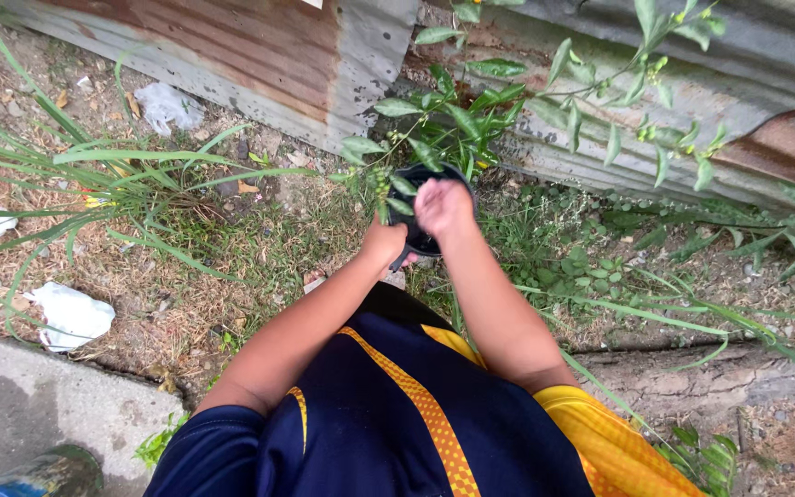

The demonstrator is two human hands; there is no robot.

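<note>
Evidently picking is underway: the left hand [385, 244] grips a black bowl [420, 207] while the right hand [443, 206], fingers curled over it (pinch hidden), next needs the leafy plant [453, 124].

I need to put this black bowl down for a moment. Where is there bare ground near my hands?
Dry grass lies open left of the left hand, between the long grass tuft and the concrete edge. Ahead, the leafy plant crowds the black bowl against the rusty metal sheet.
</note>
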